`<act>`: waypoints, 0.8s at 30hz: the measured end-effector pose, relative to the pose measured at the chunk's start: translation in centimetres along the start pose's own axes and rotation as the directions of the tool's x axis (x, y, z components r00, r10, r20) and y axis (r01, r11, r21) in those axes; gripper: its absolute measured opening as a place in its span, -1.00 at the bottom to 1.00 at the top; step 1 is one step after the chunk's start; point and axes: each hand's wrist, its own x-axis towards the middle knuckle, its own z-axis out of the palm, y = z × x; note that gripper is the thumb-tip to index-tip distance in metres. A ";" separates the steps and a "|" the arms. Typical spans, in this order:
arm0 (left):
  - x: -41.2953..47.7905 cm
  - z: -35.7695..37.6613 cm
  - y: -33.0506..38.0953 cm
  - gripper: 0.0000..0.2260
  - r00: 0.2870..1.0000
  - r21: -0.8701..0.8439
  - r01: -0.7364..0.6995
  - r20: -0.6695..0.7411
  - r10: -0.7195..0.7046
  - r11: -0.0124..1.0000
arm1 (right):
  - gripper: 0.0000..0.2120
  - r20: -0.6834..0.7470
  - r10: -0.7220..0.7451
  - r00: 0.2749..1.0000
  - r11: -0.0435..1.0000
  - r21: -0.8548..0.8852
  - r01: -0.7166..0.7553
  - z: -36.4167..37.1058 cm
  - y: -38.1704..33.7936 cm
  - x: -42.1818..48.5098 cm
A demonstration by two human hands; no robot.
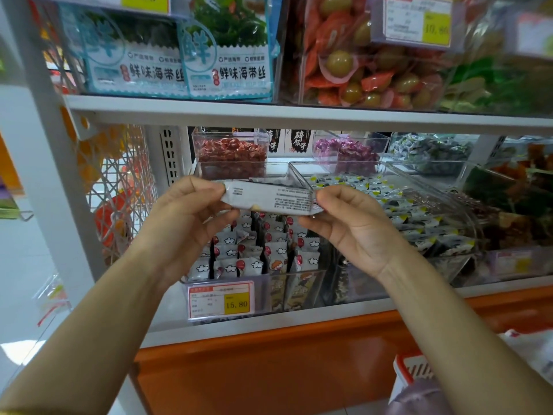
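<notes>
The snack packet point(269, 197) is held level, printed back up, at 12 o'clock above the clear bin point(302, 287) of cloud-printed packets. The left hand point(191, 217) and right hand point(353, 232) each have their grip pinched on one end. The pick-up looks done; setting it down seems still to come.

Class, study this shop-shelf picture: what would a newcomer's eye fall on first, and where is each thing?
First, the white snack packet, held level at the centre, its ends pinched by the left hand and the right hand. Below it, a clear bin of cloud-printed packets carries a yellow price tag reading 15.80. On the upper shelf, left, stand blue seaweed packs.
</notes>
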 end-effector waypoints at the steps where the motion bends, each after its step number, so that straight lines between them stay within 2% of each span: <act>1: 0.0 -0.1 0.0 -0.84 1.000 0.052 -0.031 -0.001 0.031 0.998 | -0.93 -0.027 -0.035 0.999 0.998 -0.054 0.034 -0.1 0.2 0.1; 6: -0.2 0.0 -0.1 -0.91 0.993 0.294 -0.117 0.017 0.117 0.949 | -0.80 -0.078 -0.152 0.985 0.916 -0.386 0.111 -0.2 1.0 0.2; 8: -0.3 0.3 0.0 -0.91 0.991 0.354 -0.127 0.014 0.130 0.927 | -0.88 -0.099 -0.207 0.973 0.850 -0.511 0.128 0.1 1.1 0.1; 12: -0.6 0.7 0.1 -0.81 0.995 0.414 -0.098 0.066 0.077 0.905 | -0.88 -0.119 -0.308 0.944 0.756 -0.634 0.166 0.3 1.4 0.2; 15: -0.8 1.0 -0.1 -0.80 0.994 0.653 -0.105 0.093 0.058 0.750 | -0.91 -0.117 -0.374 0.920 0.679 -0.711 0.185 0.8 1.7 0.0; 17: -0.9 1.3 -0.3 -0.86 0.993 0.732 -0.118 0.081 0.087 0.671 | -0.89 -0.115 -0.409 0.905 0.643 -0.740 0.196 1.1 1.9 0.0; 19: -0.8 1.4 -0.4 -0.91 0.993 0.737 -0.111 0.051 0.109 0.666 | -0.85 -0.105 -0.445 0.889 0.612 -0.761 0.217 1.3 2.0 0.1; 24: -0.5 1.0 -0.6 -0.89 0.997 0.628 -0.061 -0.005 0.082 0.776 | -0.86 -0.048 -0.442 0.896 0.564 -0.791 0.236 1.8 2.1 -0.1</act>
